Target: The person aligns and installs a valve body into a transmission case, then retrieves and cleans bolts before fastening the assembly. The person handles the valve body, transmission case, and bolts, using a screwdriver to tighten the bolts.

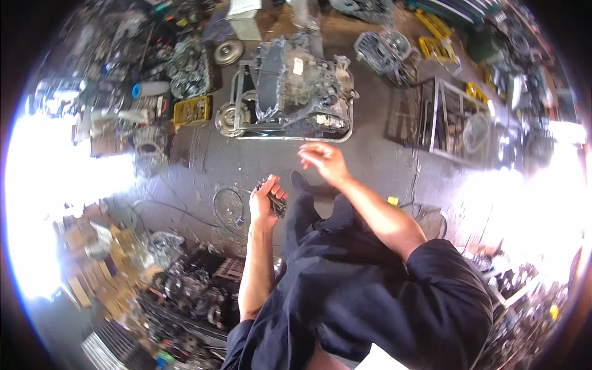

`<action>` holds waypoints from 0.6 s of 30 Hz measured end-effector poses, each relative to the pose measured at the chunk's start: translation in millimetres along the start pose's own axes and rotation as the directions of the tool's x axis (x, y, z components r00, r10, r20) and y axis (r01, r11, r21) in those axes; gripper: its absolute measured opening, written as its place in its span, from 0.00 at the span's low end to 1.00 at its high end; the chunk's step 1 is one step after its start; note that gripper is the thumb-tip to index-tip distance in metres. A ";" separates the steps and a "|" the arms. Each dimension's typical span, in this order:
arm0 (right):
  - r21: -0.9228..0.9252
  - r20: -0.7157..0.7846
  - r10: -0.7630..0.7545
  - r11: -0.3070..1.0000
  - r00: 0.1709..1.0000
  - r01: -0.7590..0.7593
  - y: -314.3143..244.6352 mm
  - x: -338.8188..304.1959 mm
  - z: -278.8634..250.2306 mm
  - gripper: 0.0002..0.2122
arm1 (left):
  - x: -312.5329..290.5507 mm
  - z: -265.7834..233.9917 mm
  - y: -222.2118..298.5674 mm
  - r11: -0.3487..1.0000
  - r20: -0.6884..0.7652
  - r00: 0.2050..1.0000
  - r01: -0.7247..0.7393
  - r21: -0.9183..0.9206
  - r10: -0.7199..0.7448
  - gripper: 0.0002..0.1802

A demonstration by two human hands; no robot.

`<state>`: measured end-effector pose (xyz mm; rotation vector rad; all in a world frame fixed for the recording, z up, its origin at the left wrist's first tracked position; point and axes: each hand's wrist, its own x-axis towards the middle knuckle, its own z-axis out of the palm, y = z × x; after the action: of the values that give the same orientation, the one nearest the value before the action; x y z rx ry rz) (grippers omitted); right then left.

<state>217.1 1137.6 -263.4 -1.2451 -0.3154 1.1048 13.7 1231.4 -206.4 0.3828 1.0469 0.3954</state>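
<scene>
My left hand (266, 196) is closed around a bunch of dark metal bolts (277, 205), whose ends stick out beside the fingers. To its right and farther out, my right hand (325, 161) hangs in the air with fingers loosely bent and apart; nothing shows in it. Beyond it, a greasy gearbox (311, 83) lies on a low metal frame (296, 138) on the floor. A large opening on the gearbox faces left. One round metal disc (230, 117) sits at the frame's left end.
Yellow crates (192, 111) of parts stand at left. Another gearbox housing (383, 50) lies far right, above a metal rack (439, 123). A hose (228, 208) coils on the floor, with cardboard boxes (105, 259) and piled parts (191, 290) at lower left.
</scene>
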 end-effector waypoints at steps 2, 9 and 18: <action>0.173 -0.205 -0.002 0.984 0.979 0.038 19.5 -5.5 -24.1 0.11 | 16.3 1.2 13.1 0.987 -0.007 0.996 0.087 0.136 -0.087 0.11; 0.282 -0.608 -0.030 0.926 0.793 0.251 100.2 -26.5 -82.7 0.09 | 87.6 29.5 17.1 0.824 0.031 0.940 0.283 0.491 -0.341 0.12; 0.260 -0.826 0.084 0.934 0.558 0.245 198.7 22.5 -98.3 0.09 | 197.4 -5.5 -97.4 0.520 -0.154 0.844 0.449 0.726 -0.514 0.11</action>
<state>201.0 1080.6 -478.2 -1.2682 0.5430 0.3458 109.2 1244.0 -404.3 0.8039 1.1526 -0.6054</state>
